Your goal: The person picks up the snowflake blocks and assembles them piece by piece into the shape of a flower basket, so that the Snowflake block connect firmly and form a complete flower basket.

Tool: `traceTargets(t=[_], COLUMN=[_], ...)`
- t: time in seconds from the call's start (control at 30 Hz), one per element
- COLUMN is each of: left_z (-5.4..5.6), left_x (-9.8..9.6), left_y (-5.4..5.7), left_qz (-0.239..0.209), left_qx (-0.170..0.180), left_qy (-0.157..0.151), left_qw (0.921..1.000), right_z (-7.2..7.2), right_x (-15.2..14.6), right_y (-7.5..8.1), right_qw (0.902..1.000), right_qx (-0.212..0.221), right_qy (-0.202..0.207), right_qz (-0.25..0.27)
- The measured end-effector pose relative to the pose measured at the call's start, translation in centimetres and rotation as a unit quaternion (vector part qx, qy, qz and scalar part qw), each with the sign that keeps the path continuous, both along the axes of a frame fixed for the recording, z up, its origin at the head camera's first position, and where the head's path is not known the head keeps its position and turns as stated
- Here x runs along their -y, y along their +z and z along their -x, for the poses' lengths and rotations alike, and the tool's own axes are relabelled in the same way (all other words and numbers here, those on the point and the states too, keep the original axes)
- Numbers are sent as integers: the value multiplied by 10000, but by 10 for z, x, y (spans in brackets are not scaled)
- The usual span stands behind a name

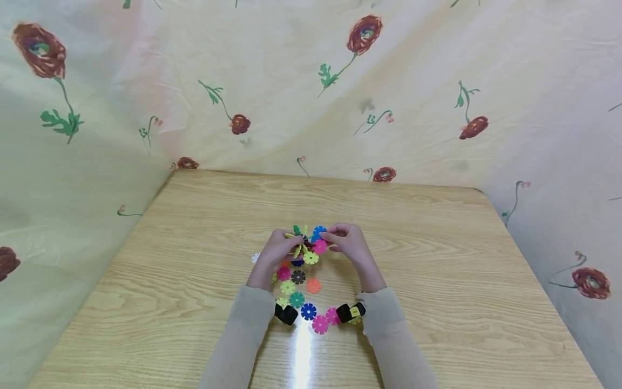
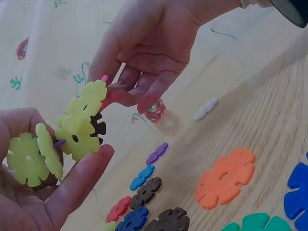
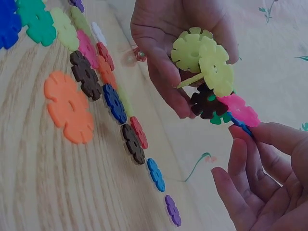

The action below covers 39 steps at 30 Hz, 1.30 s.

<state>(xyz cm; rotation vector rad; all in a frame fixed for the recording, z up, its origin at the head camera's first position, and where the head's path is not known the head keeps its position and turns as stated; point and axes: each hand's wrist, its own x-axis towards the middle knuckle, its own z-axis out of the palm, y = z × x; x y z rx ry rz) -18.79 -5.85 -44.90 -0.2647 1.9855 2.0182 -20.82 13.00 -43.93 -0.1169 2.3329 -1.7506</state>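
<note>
A cluster of interlocked notched plastic discs is held up between both hands over the table. My left hand (image 1: 276, 249) grips its yellow discs (image 3: 216, 67), thumb and fingers around them. In the right wrist view, a dark disc (image 3: 207, 103) and a pink disc (image 3: 240, 110) join the yellow ones, with bits of green behind. My right hand (image 1: 352, 244) pinches the edge of a blue disc (image 1: 319, 232) at the cluster's right end, beside the pink one. The left wrist view shows the yellow discs (image 2: 79, 139) up close; the blue disc is hidden there.
Loose discs lie on the wooden table (image 1: 437, 270) below the hands: an orange disc (image 1: 313, 286), a dark brown disc (image 1: 298, 277), a green disc (image 1: 297, 300), a blue disc (image 1: 308, 312), a pink disc (image 1: 320, 324) and several others. A flowered cloth (image 1: 291, 81) hangs behind the table.
</note>
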Motion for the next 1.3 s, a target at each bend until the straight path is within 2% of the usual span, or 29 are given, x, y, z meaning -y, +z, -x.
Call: traceTargets(t=[0.23, 0.27, 0.43, 0.5, 0.67, 0.77, 0.93, 1.13, 1.3], left_z=[-1, -1, -1, -1, -2, -2, 0, 2, 3], left_x=[-1, -1, -5, -7, -10, -10, -8, -2, -5], left_y=[2, 2, 1, 0, 2, 5, 6, 4, 2], left_qz=[477, 512, 583, 758, 1423, 1621, 1216, 883, 453], left_qx=[16, 24, 85, 65, 29, 11, -116, -123, -47], left_qy=[-92, -125, -246, -335, -500, -501, -439, -62, 307], left_qw=[9988, 9986, 9980, 9965, 9886, 9855, 9915, 9960, 9985], right_z=[0, -2, 1, 4, 4, 2, 0, 0, -1], right_x=[-1, 0, -5, -9, -13, -13, -12, -7, -6], right_y=[1, 5, 1, -4, -4, -2, 1, 2, 5], right_qw=[9998, 9996, 9985, 9974, 9929, 9932, 9961, 9972, 9973], right_qx=[-23, -7, -22, -60, -157, -67, 141, 255, 317], right_qy=[136, 171, 321, 376, 519, 537, 369, 363, 261], right_qz=[-166, -221, -449, -608, -1055, -1033, -791, -604, -612])
